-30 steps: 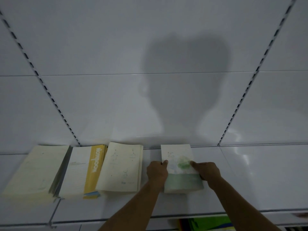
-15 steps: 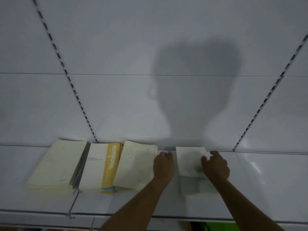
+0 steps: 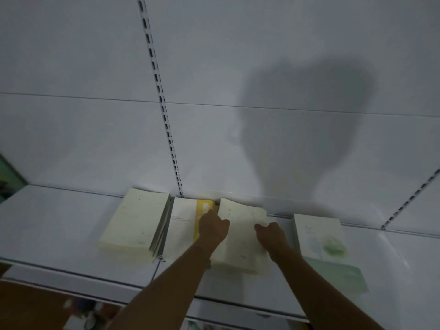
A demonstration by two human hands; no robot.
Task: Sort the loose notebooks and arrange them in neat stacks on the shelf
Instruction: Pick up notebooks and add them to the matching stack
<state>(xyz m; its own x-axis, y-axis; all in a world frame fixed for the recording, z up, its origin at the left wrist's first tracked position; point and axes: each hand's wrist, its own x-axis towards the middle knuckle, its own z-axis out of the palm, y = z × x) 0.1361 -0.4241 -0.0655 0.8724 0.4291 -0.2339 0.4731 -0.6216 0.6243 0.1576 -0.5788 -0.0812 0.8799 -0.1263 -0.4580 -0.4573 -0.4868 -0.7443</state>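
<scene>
Four piles of notebooks lie in a row on the white shelf (image 3: 59, 220). My left hand (image 3: 213, 226) grips the left edge of the cream notebook stack (image 3: 240, 239) in the middle. On the stack's right edge my right hand (image 3: 271, 235) holds it too. Left of that stack lies the white and yellow notebook stack (image 3: 182, 231), partly under my left hand. A cream pile (image 3: 135, 222) lies furthest left. The green-patterned notebook stack (image 3: 321, 244) sits alone to the right, with no hand on it.
The white back panel (image 3: 214, 67) rises right behind the notebooks, with slotted uprights (image 3: 164, 110) at the middle and far right. Bare shelf extends left of the piles and right of the green stack. Coloured items show on a lower level below the shelf's front edge (image 3: 95, 310).
Both hands have let go of the green-patterned stack and moved left onto the cream stack in the middle. The view has swung to the left.
</scene>
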